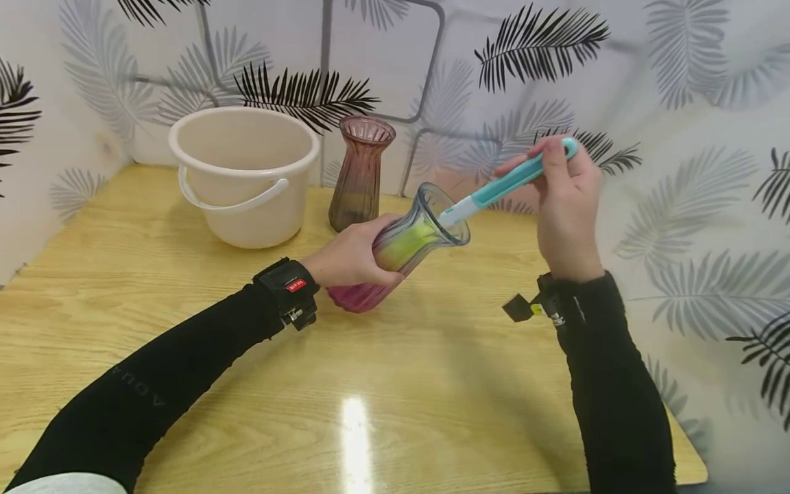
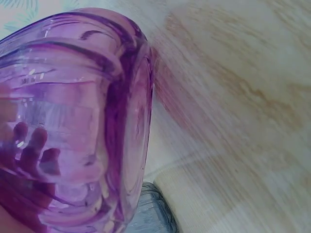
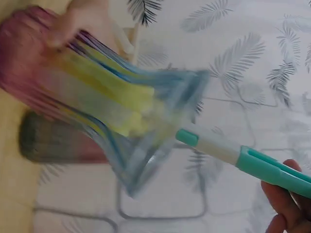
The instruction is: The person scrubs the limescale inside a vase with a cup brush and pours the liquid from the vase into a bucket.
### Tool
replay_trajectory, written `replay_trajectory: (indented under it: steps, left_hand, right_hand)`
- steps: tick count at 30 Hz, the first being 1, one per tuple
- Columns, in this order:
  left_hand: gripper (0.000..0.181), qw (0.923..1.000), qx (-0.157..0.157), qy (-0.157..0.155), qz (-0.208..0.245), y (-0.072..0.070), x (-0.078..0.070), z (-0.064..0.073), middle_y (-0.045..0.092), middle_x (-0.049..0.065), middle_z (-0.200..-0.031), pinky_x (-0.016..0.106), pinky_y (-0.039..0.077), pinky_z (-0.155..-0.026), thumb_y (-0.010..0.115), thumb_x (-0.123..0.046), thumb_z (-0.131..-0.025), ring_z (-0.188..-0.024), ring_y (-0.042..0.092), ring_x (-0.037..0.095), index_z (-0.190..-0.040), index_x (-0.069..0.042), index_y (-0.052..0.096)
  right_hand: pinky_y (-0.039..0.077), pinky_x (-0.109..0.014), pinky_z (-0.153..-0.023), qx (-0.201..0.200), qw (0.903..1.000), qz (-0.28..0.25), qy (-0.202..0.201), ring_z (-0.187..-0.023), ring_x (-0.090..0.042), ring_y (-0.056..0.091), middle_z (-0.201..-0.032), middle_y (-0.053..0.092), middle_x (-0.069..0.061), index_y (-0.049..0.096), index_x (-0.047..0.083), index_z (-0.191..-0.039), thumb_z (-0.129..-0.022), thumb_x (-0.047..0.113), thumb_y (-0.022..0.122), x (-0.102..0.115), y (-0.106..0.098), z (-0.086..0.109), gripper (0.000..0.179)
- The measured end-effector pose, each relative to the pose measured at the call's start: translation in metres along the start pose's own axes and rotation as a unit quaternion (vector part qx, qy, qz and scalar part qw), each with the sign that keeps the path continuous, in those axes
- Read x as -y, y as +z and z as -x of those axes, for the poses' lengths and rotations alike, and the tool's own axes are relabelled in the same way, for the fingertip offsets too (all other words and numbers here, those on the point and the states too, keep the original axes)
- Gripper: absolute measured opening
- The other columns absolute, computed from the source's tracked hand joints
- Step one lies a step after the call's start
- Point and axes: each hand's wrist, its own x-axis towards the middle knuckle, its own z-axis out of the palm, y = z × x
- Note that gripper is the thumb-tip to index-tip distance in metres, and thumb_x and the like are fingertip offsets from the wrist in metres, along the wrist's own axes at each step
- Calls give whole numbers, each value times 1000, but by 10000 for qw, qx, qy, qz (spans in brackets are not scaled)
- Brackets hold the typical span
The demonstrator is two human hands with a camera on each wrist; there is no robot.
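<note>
1. Tabletop (image 1: 278, 412): pale wood grain, below both sets of fingers. Cannot tell contact with the vase base from slight clearance.

2. Ribbed glass vase (image 1: 407, 247), handling: within the left-hand fingers (image 1: 372, 228), clamped round the mid-body; tilted, mouth up toward the right-hand fingers (image 3: 282, 204). Judged stiff, moderately heavy and breakable on a hard knock. Probably slick if wet, with some bite from the ribs. Best held round the body below the flare; lip better left unpinched.

3. Same vase, appearance: translucent, ribbed lengthwise, narrowed at the neck. Bluish flared mouth beyond the left-hand fingers, on the side toward the right-hand fingers; pink-purple base below the left-hand fingers. Yellow-green through the middle: cannot tell glass tint from something inside.

4. Turquoise-handled tool (image 1: 509, 184), handling: pinched near the rear end by the right-hand fingers, front end inside the vase mouth. Judged light, stiff along the shaft, hard to break. Best held on the handle; farther forward for firmer control.

5. Same tool, appearance: slim, straight, rounded at the rear. White section between the right-hand fingers and the vase mouth, with a small turquoise patch. Head not clearly visible through the glass.
</note>
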Motion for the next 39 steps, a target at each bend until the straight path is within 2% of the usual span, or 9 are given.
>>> replay_trajectory:
  steps: [5, 9, 13, 17, 21, 26, 32, 35, 39]
  left_hand:
    - [90, 9999, -60, 79, 28, -4, 2, 0, 63, -2, -115, 36, 48, -91, 85, -38, -73, -105, 58, 16, -150, -27, 39]
    - [94, 9998, -92, -116, 144, -6, 6, 4, 63, 0, -115, 37, 49, -90, 85, -39, -73, -104, 58, 17, -152, -27, 36]
    - [93, 9998, -34, -154, 143, -4, 9, 6, 62, 0, -116, 37, 49, -88, 85, -41, -74, -103, 58, 18, -152, -28, 36]
    - [89, 9999, -39, -105, 6, 2, 10, 5, 62, -3, -116, 36, 49, -87, 84, -43, -72, -103, 58, 16, -149, -32, 40]
    - [89, 9999, 29, -137, 15, 9, 10, 7, 64, -5, -114, 36, 49, -87, 84, -44, -71, -102, 59, 15, -148, -32, 41]
    - [88, 9998, -53, -144, 103, 14, 10, 6, 64, -2, -113, 36, 50, -85, 84, -43, -71, -100, 60, 16, -147, -30, 42]
    - [84, 9999, -79, -77, -14, 6, 6, 1, 63, -4, -113, 36, 50, -88, 84, -43, -73, -102, 59, 16, -145, -29, 42]
    - [84, 9999, -68, -86, -64, 3, 4, -3, 63, -3, -112, 36, 50, -86, 84, -43, -72, -100, 60, 16, -144, -29, 43]
    - [87, 9998, 42, -96, -169, 3, 4, -7, 63, -2, -112, 35, 49, -85, 83, -45, -72, -100, 59, 16, -146, -27, 42]
  right_hand:
    - [54, -32, -79, 59, 9877, 968, -1225, -68, -21, 72, -72, 72, -10, 60, 2, -89, -107, 8, 45, 10, 14, -7, 24]
    - [55, -31, -75, 442, 9791, 1239, -1551, -68, -20, 71, -73, 71, -8, 59, 0, -91, -108, 10, 46, 7, 23, -9, 24]
    - [52, -28, -78, 789, 9764, 1547, -1284, -70, -17, 71, -74, 72, -5, 59, 1, -91, -109, 13, 44, -2, 26, -10, 26]
    - [49, -27, -81, 1638, 9629, 2024, -709, -78, -16, 68, -80, 72, -7, 57, -4, -93, -110, 14, 40, -24, 29, -2, 30]
    - [50, -29, -83, 2188, 9554, 1945, -392, -84, -20, 65, -83, 70, -15, 58, -3, -95, -110, 15, 39, -42, 28, 8, 30]
    - [51, -27, -76, 1933, 9585, 1954, -752, -77, -19, 68, -81, 71, -11, 58, -3, -96, -110, 19, 40, -30, 24, 3, 32]
    - [50, -26, -67, 1371, 9595, 2105, -1275, -69, -17, 67, -81, 73, -3, 57, -6, -97, -109, 15, 43, -4, 19, -9, 28]
    - [48, -26, -64, 1556, 9543, 2261, -1183, -69, -18, 64, -85, 74, -7, 57, -7, -99, -109, 16, 42, -7, 15, -4, 29]
    - [49, -26, -70, 2078, 9378, 2570, -1064, -77, -15, 62, -93, 74, -10, 60, -5, -100, -108, 18, 44, -25, 9, 6, 29]
